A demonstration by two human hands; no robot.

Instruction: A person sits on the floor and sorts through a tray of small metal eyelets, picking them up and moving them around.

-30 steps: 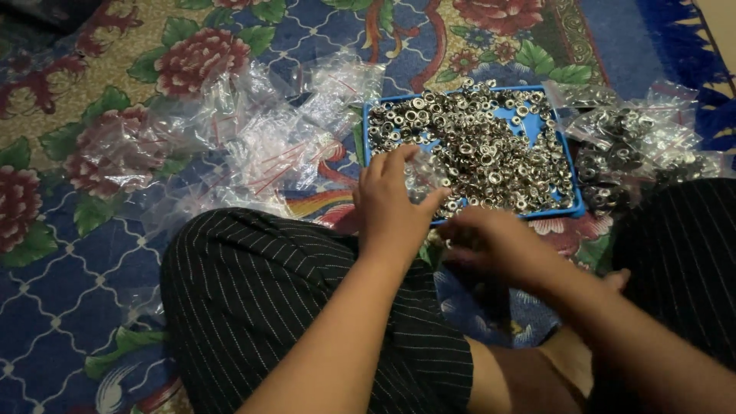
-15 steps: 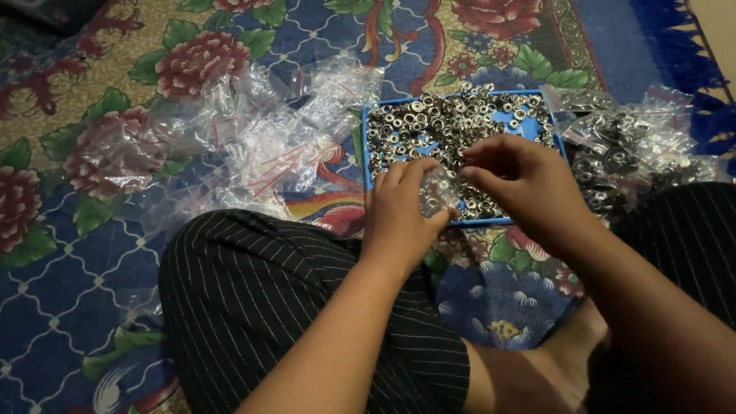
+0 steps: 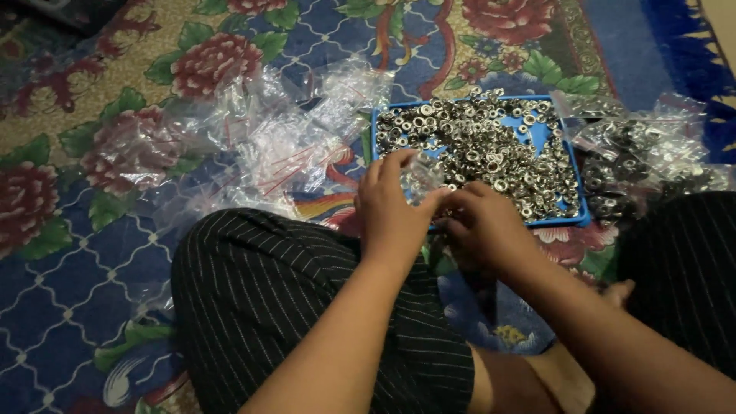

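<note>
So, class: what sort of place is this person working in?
Probably a home floor used for piecework: a floral carpet, a blue tray of small metal rings, and clear plastic bags heaped beside the seated person.

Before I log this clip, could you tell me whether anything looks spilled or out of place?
Nothing stands out. The metal rings stay inside the blue tray, and the left hand and right hand hold a small clear bag.
</note>
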